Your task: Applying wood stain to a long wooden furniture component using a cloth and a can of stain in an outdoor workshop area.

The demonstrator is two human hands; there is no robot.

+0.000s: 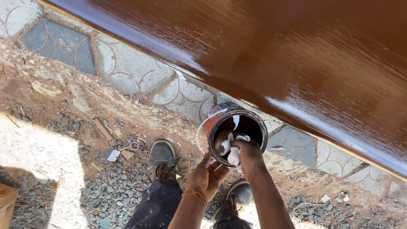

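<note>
A round tin [220, 115] with a red side and a dark brown inside is held up below a glossy brown wooden panel [275, 46]. My left hand [207, 174] cups the tin's near rim from below, palm up. My right hand [248, 153] reaches into the tin's mouth and grips a white rag [231, 146], partly stained brown. A thin wire handle [202, 127] loops off the tin's left side.
The wet-looking panel fills the upper right. Below lie patterned paving stones [127, 68], sawdust, gravel [97, 182] and scraps. My two shoes [161, 154] stand on the gravel. A wooden box corner [6, 199] shows at the bottom left.
</note>
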